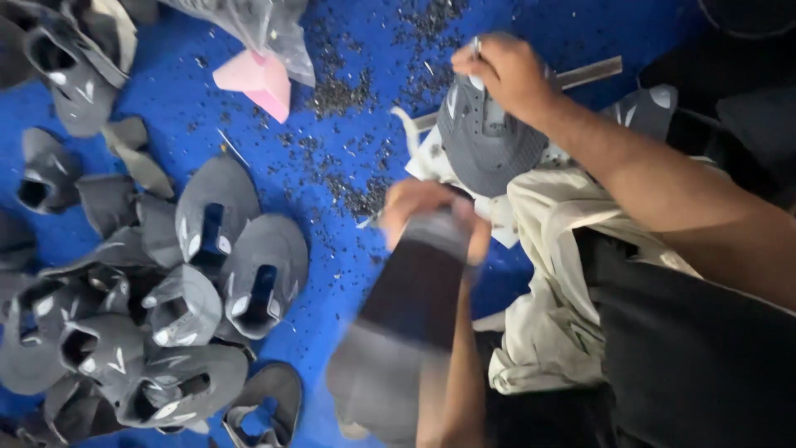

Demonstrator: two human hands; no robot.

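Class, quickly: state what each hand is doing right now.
Left hand: closed on a blurred grey shoe upper.
Right hand: gripping a grey perforated shoe upper.

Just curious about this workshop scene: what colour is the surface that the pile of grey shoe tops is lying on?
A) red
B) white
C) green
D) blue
D: the grey shoe tops lie heaped on a bright blue surface, which shows between them and is sprinkled with dark bits.

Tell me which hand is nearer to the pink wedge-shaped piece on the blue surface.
Left. The left hand, gripping a blurred dark piece, sits below and right of the pink wedge. The right hand, pressing on a grey shoe upper, is farther right.
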